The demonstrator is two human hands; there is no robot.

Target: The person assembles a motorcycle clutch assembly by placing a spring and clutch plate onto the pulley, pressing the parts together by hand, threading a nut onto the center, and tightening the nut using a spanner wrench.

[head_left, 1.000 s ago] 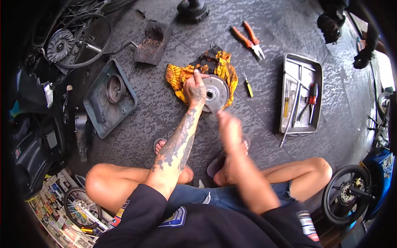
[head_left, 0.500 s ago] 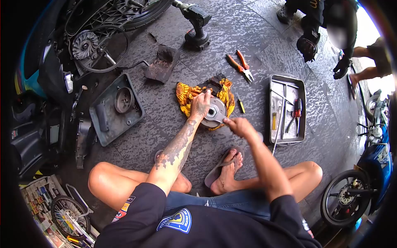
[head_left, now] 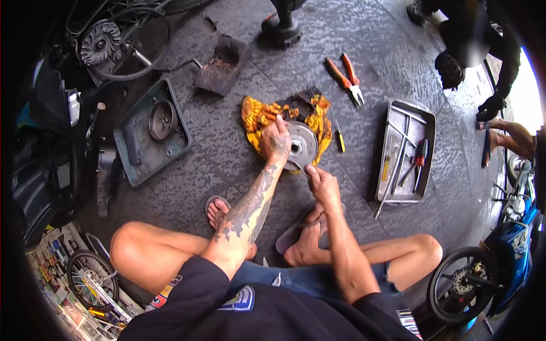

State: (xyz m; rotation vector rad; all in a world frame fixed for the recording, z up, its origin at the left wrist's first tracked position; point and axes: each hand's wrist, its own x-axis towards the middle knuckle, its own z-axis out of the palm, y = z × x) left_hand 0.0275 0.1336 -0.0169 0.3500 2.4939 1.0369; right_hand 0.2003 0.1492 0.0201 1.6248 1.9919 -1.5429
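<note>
A round metal clutch assembly (head_left: 305, 133) with a nut at its centre lies on a grimy yellow-and-black cloth (head_left: 256, 113) on the floor. My left hand (head_left: 276, 142) is closed on the left rim of the clutch assembly, pressing it to the cloth. In my right hand (head_left: 323, 186) is a flat metal wrench (head_left: 303, 161), its head set around the central nut. The fingers wrap the handle and hide most of it. Just right of the cloth lies a small yellow-handled screwdriver (head_left: 340, 140).
Orange-handled pliers (head_left: 347, 79) and a power tool (head_left: 281, 28) stand beyond the cloth. A metal tray of tools (head_left: 430, 153) is at right, a dark tray (head_left: 142, 177) with a round drum (head_left: 163, 120) at left. A person (head_left: 463, 34) crouches at upper right; a blue motorcycle (head_left: 515, 250) stands at right.
My right hand has swung the wrench handle clockwise, inward and toward my body. My left hand keeps its hold on the rim. The whole view has shifted slightly.
</note>
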